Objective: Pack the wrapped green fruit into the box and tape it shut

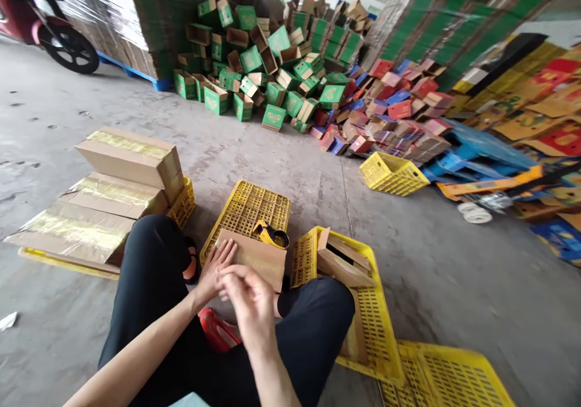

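My left hand (218, 266) lies flat, fingers stretched, on the left end of a flat-topped cardboard box (261, 262). My right hand (249, 295) hovers just in front of the left, its fingers curled inward; whatever they hold, if anything, is hidden. The box rests at the near end of an upturned yellow crate (247, 204) between my knees. On that crate, touching the far edge of the box, lies a yellow and black tape dispenser (271, 235).
Taped cartons (109, 195) are stacked at my left. At my right, a yellow crate (379, 316) holds an open carton (345, 259); another yellow crate (463, 377) stands nearer. Green boxes (275, 117) and red-blue boxes (385, 110) are heaped ahead, beside a pallet jack (494, 183).
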Motion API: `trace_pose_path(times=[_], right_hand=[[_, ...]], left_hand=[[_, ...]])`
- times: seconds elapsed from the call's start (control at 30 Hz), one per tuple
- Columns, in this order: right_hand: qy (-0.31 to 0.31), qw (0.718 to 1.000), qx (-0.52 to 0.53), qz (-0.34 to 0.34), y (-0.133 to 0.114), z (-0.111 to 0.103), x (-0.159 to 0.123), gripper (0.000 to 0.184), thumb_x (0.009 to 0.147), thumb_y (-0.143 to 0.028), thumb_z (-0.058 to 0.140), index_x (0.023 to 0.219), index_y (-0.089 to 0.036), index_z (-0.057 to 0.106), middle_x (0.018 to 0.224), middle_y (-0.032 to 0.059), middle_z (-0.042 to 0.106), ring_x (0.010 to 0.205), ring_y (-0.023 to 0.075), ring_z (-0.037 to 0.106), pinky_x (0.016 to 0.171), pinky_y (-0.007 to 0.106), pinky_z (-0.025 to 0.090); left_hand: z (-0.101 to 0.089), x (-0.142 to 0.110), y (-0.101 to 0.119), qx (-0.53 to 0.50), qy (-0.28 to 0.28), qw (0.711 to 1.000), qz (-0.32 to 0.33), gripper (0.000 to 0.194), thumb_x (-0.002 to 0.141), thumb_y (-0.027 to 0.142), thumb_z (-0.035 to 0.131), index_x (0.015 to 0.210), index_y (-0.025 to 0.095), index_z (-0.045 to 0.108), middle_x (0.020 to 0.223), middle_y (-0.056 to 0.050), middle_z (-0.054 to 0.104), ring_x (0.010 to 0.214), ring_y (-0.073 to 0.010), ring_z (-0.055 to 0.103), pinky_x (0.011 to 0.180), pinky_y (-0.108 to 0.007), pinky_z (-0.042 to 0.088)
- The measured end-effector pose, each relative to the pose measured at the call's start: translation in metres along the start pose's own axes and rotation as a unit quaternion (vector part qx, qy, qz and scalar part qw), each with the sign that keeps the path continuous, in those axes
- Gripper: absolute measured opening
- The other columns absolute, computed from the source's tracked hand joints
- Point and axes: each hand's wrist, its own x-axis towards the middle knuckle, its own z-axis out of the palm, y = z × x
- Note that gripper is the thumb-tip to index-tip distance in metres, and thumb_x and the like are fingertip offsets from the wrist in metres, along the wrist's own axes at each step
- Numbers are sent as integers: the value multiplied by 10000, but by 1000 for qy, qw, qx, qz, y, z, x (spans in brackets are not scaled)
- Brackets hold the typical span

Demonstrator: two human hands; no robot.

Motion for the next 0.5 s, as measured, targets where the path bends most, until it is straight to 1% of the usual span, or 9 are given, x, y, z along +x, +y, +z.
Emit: trace_pose_path(times=[0.03,0.07,0.1,0.13,0.2,0.23,0.3,0.4,0.5], right_hand=[[17,996,-79,-21,8,-15,5,315,820,-539,771,904,-237,803,875,53,786,827,227,726,792,326,606],[57,985,-159,-37,18,-33,9,350,823,-579,744,851,-234,796,815,59,780,787,241,724,780,340,603],[82,969,-229,-38,30,-52,13,392,815,-618,724,774,-232,779,751,69,768,750,259,722,763,357,600],[83,956,-280,-24,43,-69,16,427,782,-650,730,708,-231,764,689,76,751,710,277,720,747,377,601],[74,953,-294,5,66,-94,20,450,758,-671,743,699,-225,770,654,83,743,686,293,727,724,395,605],[68,965,-250,33,74,-101,20,457,738,-669,771,730,-212,784,670,88,753,684,289,735,706,391,612],[85,988,-104,82,81,-102,21,465,696,-630,848,838,-189,805,784,100,793,742,271,763,721,376,630],[100,984,83,120,72,-90,22,464,635,-502,954,921,-168,807,950,112,817,869,251,787,810,364,650],[89,977,148,126,57,-82,22,455,641,-423,976,971,-159,809,1029,114,820,943,241,788,886,354,646]], left_hand=[[-1,-1,3,3,1,1000,0,675,1089,517,344,1659,157,300,1703,-135,308,1578,-357,281,1273,-559,248],[-2,-2,6,8,3,1000,-1,676,1087,520,358,1658,163,304,1708,-135,297,1587,-356,258,1275,-565,238],[-2,-3,10,14,5,1000,0,675,1081,528,380,1654,176,319,1710,-132,294,1594,-359,235,1276,-572,232],[-1,-5,15,19,5,1000,4,675,1072,538,405,1647,191,340,1711,-126,295,1598,-366,217,1275,-576,233],[1,-7,23,23,-4,999,26,675,1055,557,448,1635,219,372,1718,-109,285,1605,-379,181,1270,-575,245],[1,-8,27,23,-10,999,35,673,1050,562,459,1631,230,382,1722,-103,279,1607,-384,170,1266,-573,255],[1,-10,30,22,-21,999,41,653,1054,553,457,1627,247,389,1725,-93,272,1608,-382,163,1258,-568,274],[-1,-10,29,22,-33,998,40,622,1073,525,425,1628,248,384,1725,-86,275,1606,-373,178,1251,-559,295],[-3,-10,26,23,-32,998,48,634,1071,535,425,1629,237,380,1724,-91,280,1606,-374,179,1252,-562,293]])
